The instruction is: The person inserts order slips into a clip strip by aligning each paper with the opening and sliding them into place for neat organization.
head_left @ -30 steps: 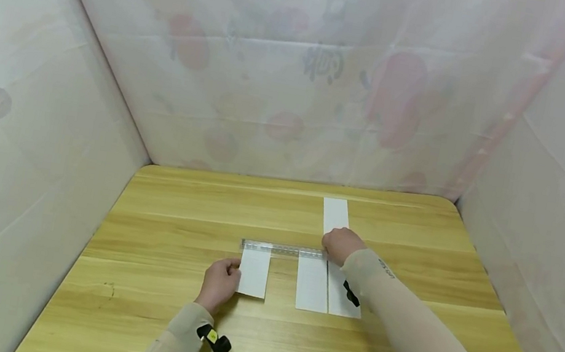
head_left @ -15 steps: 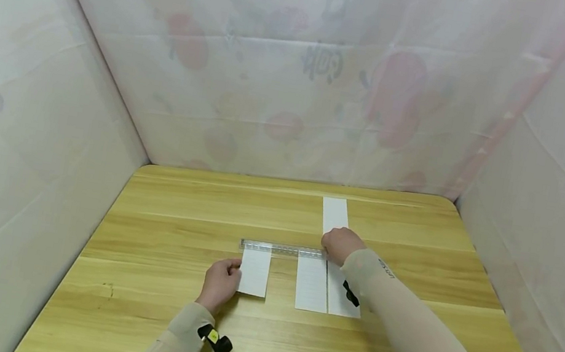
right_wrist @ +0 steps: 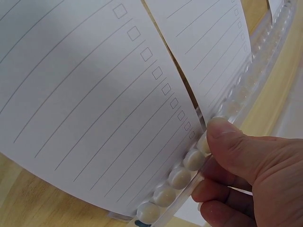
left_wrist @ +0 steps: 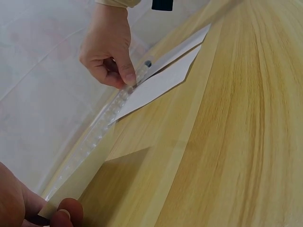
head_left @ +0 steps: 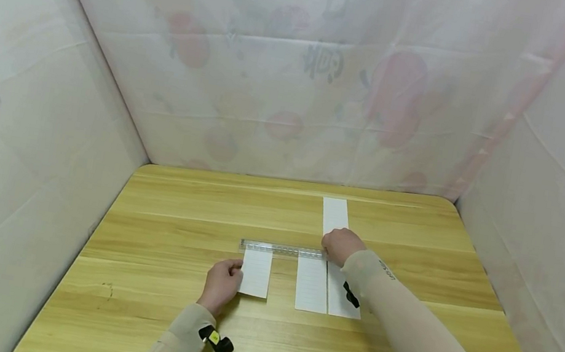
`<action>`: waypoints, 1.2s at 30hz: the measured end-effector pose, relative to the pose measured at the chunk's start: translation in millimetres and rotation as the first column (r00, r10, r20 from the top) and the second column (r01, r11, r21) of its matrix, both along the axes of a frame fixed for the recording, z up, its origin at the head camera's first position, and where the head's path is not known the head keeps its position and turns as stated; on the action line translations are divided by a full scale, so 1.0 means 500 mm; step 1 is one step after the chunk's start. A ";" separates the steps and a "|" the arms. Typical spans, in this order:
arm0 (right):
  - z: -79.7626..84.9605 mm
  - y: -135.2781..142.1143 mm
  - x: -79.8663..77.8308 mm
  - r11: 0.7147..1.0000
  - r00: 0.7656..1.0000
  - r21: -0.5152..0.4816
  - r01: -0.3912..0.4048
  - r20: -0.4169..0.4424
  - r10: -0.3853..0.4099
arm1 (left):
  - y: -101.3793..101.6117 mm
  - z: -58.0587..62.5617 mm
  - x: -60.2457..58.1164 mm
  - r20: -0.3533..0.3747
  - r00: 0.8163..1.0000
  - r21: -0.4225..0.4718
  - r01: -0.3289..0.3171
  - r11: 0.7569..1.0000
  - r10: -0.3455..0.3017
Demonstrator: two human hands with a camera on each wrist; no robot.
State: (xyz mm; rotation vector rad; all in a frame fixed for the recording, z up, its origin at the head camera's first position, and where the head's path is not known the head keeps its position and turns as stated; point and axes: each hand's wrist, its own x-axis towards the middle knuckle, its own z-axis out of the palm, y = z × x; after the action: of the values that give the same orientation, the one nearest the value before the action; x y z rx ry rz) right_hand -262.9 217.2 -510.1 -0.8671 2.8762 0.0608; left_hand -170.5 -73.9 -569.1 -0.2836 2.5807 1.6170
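Observation:
My left hand (head_left: 221,283) pinches the left edge of a small piece of white paper (head_left: 256,274), its top edge meeting a clear ruler-like strip (head_left: 281,250). In the left wrist view, the piece is partly raised and casts a shadow. The strip (right_wrist: 179,178) carries a row of round bumps. My right hand (head_left: 342,246) grips it near its right end, thumb on top and fingers curled below. Beneath the strip lie a lined paper piece (head_left: 312,285) and a longer lined sheet with checkboxes (right_wrist: 94,94). The right hand and sleeve hide part of the long sheet.
The wooden table (head_left: 188,204) has its far edge against a pale printed cloth wall (head_left: 298,79). More cloth walls stand at left and right. A black wrist camera (head_left: 216,342) sits on the left sleeve.
The left hand and its small paper piece have shifted slightly to the right along the strip. The right hand, the strip and the other papers stay in place.

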 end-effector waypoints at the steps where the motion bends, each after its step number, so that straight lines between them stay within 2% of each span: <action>1: 0.000 0.000 0.000 1.000 1.000 0.000 0.000 0.001 0.000 | 0.001 0.000 0.000 0.001 1.000 0.002 -0.001 1.000 0.001; 12: -0.006 0.000 0.001 1.000 1.000 -0.018 -0.010 -0.009 0.010 | 0.004 0.000 0.004 0.005 1.000 0.018 -0.008 1.000 0.008; 36: -0.009 0.003 0.004 0.999 1.000 -0.049 0.005 -0.003 -0.005 | 0.003 0.003 0.005 -0.012 0.999 0.023 0.033 0.999 -0.033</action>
State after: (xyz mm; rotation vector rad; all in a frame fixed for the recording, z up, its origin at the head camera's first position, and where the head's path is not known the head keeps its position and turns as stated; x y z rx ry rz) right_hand -261.0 218.6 -514.8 -0.8692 2.8938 -0.0095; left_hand -168.1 -72.2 -567.6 -0.2291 2.5594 1.6405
